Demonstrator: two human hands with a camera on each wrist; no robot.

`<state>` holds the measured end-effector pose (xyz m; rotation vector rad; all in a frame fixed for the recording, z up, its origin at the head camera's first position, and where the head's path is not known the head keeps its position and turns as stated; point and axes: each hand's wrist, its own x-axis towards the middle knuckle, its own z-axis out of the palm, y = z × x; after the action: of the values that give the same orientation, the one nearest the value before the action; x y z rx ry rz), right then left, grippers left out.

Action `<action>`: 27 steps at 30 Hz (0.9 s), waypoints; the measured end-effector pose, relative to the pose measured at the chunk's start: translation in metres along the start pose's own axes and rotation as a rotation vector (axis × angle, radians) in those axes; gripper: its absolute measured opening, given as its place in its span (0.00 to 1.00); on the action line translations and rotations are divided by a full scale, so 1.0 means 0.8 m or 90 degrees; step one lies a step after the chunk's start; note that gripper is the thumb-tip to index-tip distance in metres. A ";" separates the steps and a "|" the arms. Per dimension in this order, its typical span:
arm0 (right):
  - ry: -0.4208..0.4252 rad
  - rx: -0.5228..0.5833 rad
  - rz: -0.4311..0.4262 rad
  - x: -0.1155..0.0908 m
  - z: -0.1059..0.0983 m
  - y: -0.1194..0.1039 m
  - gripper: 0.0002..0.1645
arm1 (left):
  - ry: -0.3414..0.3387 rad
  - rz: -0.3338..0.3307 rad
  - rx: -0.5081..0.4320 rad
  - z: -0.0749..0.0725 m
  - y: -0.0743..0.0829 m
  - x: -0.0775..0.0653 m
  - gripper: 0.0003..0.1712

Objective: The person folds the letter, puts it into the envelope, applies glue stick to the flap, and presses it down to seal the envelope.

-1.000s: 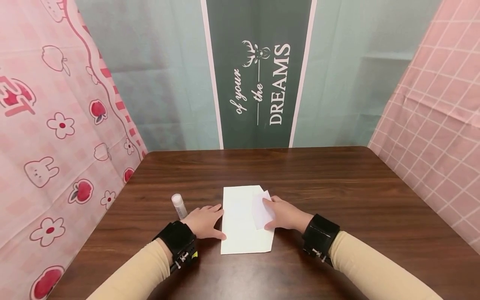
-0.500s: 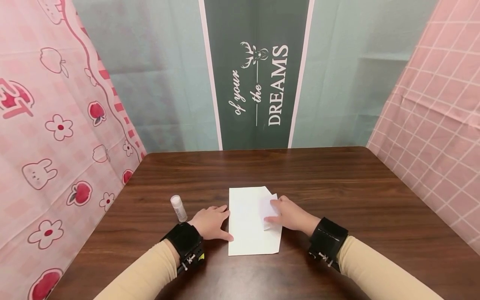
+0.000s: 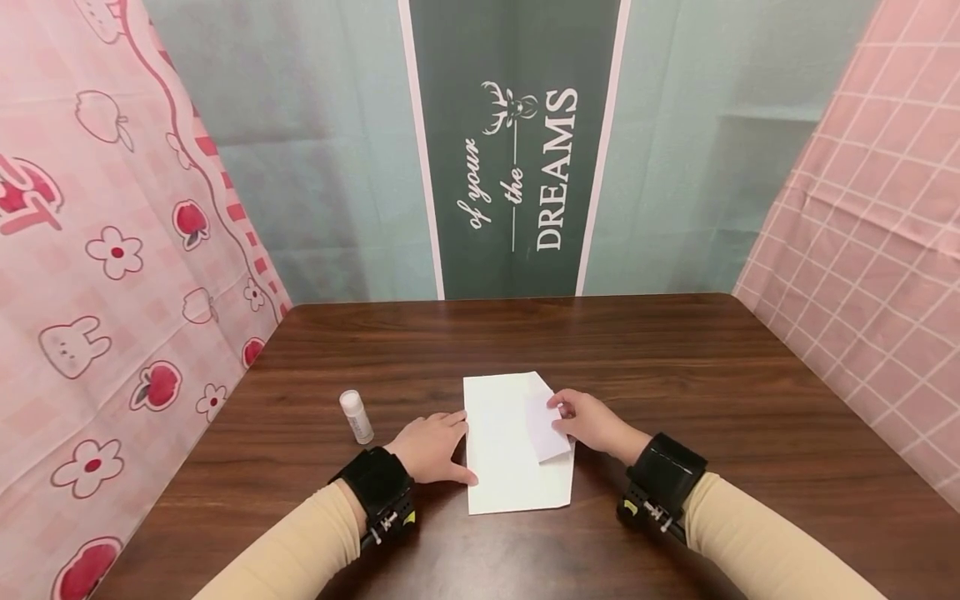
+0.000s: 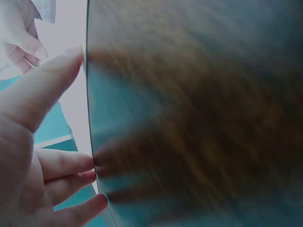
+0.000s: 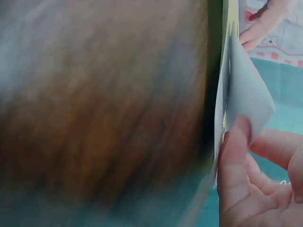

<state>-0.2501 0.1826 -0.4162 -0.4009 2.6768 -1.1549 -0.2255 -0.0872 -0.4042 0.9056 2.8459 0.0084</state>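
Two paper pieces: small rectangular lilac-white slip (image 3: 545, 432) over the right side of large white cut-cornered sheet (image 3: 497, 454), tilted up from it.
Right hand (image 3: 591, 423): fingers narrow, pinching the slip's right edge.
Left hand (image 3: 431, 450): fingers spread wide, touching the sheet's left edge.
White cylindrical tube (image 3: 357, 418): standing near left hand on dark brown wood-grain tabletop (image 3: 637, 350).

Furnished with a brown wood-grain table (image 3: 495, 333). Enclosed at rear by a blue-green curtain (image 3: 322, 167) with dark lettered panel (image 3: 517, 150), at left by pink printed cloth (image 3: 82, 283), at right by pink checked cloth (image 3: 877, 208).
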 end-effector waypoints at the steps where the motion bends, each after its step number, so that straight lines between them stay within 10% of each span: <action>1: 0.002 0.001 0.014 0.000 0.001 -0.001 0.18 | 0.000 0.005 0.003 0.000 -0.001 0.000 0.46; 8: -0.004 -0.022 0.065 0.003 0.006 -0.007 0.31 | -0.018 0.037 0.022 -0.003 -0.015 0.005 0.45; 27: -0.003 -0.036 0.079 0.004 0.011 -0.015 0.14 | -0.057 0.000 -0.052 -0.006 -0.015 0.017 0.48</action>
<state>-0.2490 0.1679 -0.4136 -0.2423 2.6917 -1.0445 -0.2442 -0.0893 -0.4019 0.8680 2.7414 0.0808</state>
